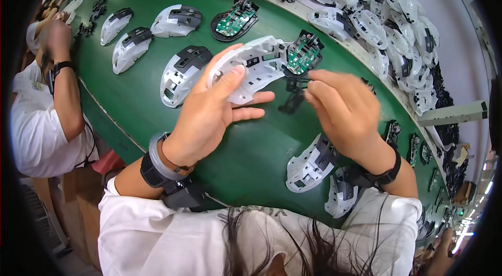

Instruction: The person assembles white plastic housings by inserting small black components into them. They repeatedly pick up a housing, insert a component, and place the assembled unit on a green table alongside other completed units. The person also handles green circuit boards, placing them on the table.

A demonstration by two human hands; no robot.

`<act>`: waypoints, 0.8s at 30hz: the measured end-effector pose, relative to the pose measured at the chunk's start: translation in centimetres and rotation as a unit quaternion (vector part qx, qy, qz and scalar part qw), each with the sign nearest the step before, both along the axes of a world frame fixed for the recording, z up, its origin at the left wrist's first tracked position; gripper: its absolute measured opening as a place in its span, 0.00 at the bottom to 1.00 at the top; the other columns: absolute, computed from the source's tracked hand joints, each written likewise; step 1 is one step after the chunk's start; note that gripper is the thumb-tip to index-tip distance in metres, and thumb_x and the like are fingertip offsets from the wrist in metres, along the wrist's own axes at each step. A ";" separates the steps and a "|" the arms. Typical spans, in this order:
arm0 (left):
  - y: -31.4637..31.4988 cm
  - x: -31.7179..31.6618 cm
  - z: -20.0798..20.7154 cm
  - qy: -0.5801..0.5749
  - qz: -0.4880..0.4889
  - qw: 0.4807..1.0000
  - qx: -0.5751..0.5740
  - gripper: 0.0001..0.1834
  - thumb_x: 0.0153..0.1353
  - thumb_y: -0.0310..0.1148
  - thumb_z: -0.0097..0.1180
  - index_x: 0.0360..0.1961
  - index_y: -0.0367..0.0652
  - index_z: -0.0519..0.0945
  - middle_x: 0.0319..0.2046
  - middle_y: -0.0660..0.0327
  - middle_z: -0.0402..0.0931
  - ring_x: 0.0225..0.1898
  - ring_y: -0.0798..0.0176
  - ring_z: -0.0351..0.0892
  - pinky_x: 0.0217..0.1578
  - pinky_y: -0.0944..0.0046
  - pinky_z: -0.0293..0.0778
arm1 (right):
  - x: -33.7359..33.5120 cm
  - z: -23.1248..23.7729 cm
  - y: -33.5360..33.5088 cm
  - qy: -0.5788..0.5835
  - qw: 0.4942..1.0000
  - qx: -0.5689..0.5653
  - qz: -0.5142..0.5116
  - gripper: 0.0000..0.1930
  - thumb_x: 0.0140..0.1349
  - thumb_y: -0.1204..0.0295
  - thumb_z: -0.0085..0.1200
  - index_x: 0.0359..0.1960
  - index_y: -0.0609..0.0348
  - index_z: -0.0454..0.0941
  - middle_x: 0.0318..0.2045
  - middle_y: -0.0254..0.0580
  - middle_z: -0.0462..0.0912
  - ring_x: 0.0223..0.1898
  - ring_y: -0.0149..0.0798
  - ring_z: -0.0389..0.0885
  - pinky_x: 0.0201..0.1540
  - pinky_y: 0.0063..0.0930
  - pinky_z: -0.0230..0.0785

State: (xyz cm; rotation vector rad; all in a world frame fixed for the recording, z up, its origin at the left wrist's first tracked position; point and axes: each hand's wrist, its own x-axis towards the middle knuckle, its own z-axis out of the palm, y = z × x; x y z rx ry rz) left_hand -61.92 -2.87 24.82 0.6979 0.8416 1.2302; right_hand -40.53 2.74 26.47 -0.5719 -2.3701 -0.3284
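While the L hand (201, 114) supports a white shell (257, 68) over mid-bench, hollow side exposed, its thumb lies across the near rim & the other fingers spread around and below. Prob. held this way to keep the inside facing the R hand (345, 111). R thumb & fingertips narrowed to a pinch on a small black part (293, 99), just beside shell's R end; light hold prob. due to the part's thin frame. Part is blurred, so exact grip pts & any contact w/ shell can't be confirmed.

Surroundings, L to R: co-worker (49, 114) at far L edge of the green bench (251, 145). Next, four grey-topped shells (182, 76), outer side up & set apart, presumably for easy single pick-up. Circuit board (234, 21) on a black base, beyond the held shell. Second circuit board (304, 55) directly behind shell's R end & black part; tight there, main obstruction noted. Two more shells (312, 163) on near side, below R hand; one sits close by R forearm (402, 179), knock risk. Heap of shells (374, 25) past far R bench edge, piled loosely, well apart from hands.
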 end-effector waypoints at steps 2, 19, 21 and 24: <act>-0.4 0.7 0.4 0.010 0.014 1.000 0.014 0.35 0.63 0.31 0.54 0.67 0.43 0.50 0.54 0.55 0.68 0.47 0.57 0.78 0.42 0.62 0.77 | -0.5 -0.4 -0.1 0.044 0.998 -0.038 0.010 0.07 0.49 0.76 0.62 0.29 0.61 0.76 0.29 0.40 0.80 0.27 0.38 0.80 0.26 0.27 0.71; -0.8 1.1 0.5 -0.065 -0.087 0.994 -0.001 0.29 0.63 0.25 0.46 0.66 0.43 0.55 0.52 0.54 0.70 0.43 0.53 0.80 0.41 0.61 0.79 | -1.3 0.8 0.3 0.037 0.993 -0.104 0.052 0.09 0.44 0.72 0.64 0.25 0.61 0.77 0.52 0.48 0.76 0.56 0.50 0.72 0.53 0.45 0.62; -0.7 1.1 0.3 -0.050 -0.088 0.995 0.001 0.29 0.63 0.25 0.45 0.65 0.43 0.55 0.52 0.54 0.70 0.42 0.53 0.80 0.41 0.61 0.79 | -1.2 1.0 -0.1 0.002 0.998 -0.067 0.020 0.08 0.46 0.71 0.62 0.24 0.60 0.76 0.52 0.48 0.76 0.57 0.48 0.72 0.55 0.46 0.60; -1.0 1.2 0.2 -0.010 -0.058 0.998 0.028 0.28 0.62 0.24 0.46 0.64 0.42 0.57 0.51 0.54 0.70 0.42 0.55 0.80 0.41 0.61 0.79 | -1.3 0.8 -0.5 -0.026 0.999 -0.019 0.005 0.06 0.49 0.72 0.59 0.22 0.59 0.74 0.52 0.48 0.77 0.57 0.45 0.73 0.58 0.47 0.57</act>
